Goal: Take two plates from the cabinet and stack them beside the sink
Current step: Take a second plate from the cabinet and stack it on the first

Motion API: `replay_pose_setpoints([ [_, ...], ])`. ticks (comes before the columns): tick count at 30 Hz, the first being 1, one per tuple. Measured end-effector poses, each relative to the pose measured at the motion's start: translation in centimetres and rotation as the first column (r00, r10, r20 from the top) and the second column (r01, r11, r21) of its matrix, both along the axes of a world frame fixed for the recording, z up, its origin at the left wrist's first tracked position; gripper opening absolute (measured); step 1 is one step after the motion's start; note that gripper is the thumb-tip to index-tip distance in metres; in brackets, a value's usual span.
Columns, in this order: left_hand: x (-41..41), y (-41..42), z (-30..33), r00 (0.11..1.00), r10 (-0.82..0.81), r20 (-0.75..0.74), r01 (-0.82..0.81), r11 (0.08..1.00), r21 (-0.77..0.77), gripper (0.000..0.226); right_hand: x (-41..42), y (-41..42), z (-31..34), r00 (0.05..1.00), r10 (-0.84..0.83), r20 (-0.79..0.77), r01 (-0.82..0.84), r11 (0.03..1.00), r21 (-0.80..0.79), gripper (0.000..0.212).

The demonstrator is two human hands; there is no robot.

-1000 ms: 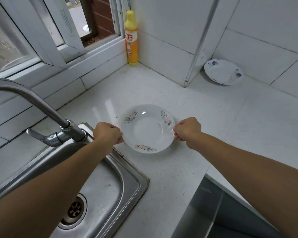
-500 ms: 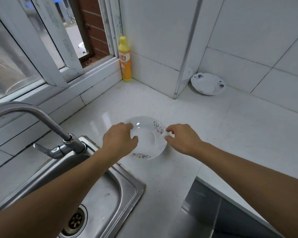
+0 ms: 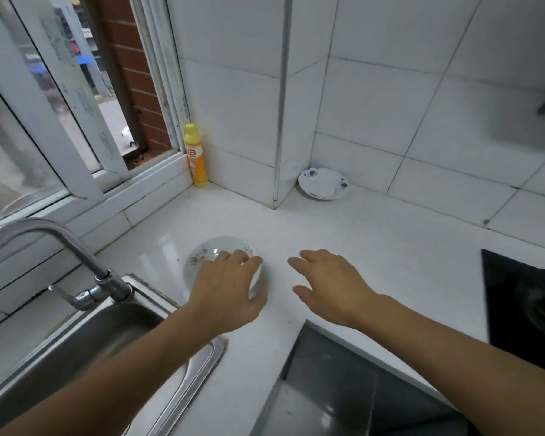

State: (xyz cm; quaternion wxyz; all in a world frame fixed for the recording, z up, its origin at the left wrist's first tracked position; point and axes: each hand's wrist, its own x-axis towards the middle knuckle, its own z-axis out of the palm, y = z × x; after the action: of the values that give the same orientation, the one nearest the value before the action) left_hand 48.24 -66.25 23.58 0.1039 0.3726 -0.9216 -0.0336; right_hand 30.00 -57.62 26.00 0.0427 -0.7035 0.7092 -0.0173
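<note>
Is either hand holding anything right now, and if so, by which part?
Nothing is gripped. The left hand, fingers spread, hovers over the flowered plate beside the sink; contact cannot be told. The right hand is open and empty.

Both bare arms reach forward over the counter's front edge. The left hand (image 3: 225, 294) is palm-down, fingers loosely curled; the right hand (image 3: 331, 286) is palm-down, fingers spread, holding nothing.

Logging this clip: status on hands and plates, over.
Left hand open, over floral plate beside sink. Right hand open, empty, clear of it. Blue-flowered plate apart in far corner. Nothing blocking.
</note>
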Motion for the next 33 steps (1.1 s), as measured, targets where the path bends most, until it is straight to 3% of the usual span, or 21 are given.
replay_pose_setpoints([
  [6,-2.7,9.5,1.5,1.000,-0.023,0.020,0.023,1.000,-0.009,0.058,-3.7,10.5,1.0,0.999,0.031,-0.042,-0.033,0.999,-0.040,0.051],
  [15,-8.9,25.9,2.6,0.996,-0.085,0.018,0.084,0.996,0.035,0.060,-9.8,27.6,1.6,0.997,0.060,-0.040,-0.062,0.997,-0.050,0.051],
  [23,-14.8,34.8,3.0,0.949,-0.317,-0.004,0.316,0.947,0.058,0.054,-12.9,40.1,1.6,0.985,-0.170,0.001,0.170,0.984,-0.057,0.050],
  [33,-20.3,42.2,1.6,0.848,-0.530,0.003,0.528,0.846,0.074,0.057,-14.8,50.6,1.4,0.886,-0.463,0.008,0.463,0.886,-0.002,0.049],
])
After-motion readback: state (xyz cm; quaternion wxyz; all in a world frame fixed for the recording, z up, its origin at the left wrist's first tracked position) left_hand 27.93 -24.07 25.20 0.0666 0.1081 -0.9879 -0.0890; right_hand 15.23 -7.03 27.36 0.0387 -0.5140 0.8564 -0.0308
